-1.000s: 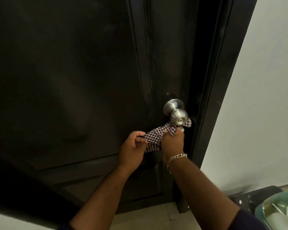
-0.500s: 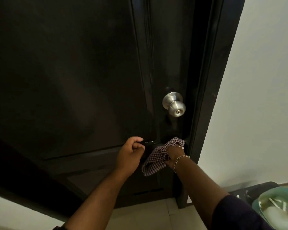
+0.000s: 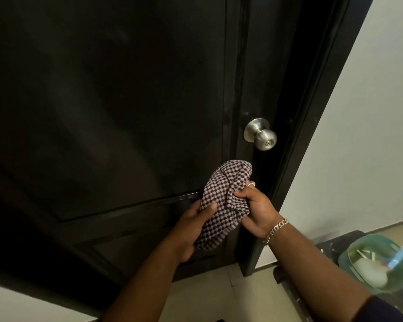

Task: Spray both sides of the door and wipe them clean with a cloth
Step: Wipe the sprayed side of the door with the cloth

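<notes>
A dark panelled door (image 3: 116,108) fills most of the view, closed in its black frame (image 3: 312,117). A silver round knob (image 3: 262,135) sits near its right edge. Below the knob I hold a checked purple-and-white cloth (image 3: 221,196), bunched, in front of the door. My left hand (image 3: 191,228) grips its lower left part with the thumb on top. My right hand (image 3: 254,210), with a chain bracelet on the wrist, pinches its right side. No spray bottle is in view.
A pale wall (image 3: 363,140) stands right of the frame. At the lower right a green bowl (image 3: 382,263) with small items rests on a dark stool (image 3: 330,247). Beige floor tiles (image 3: 207,296) lie at the door's foot.
The cloth came off the knob and moved down. My left hand, empty half a second ago, now grips the cloth together with my right hand.
</notes>
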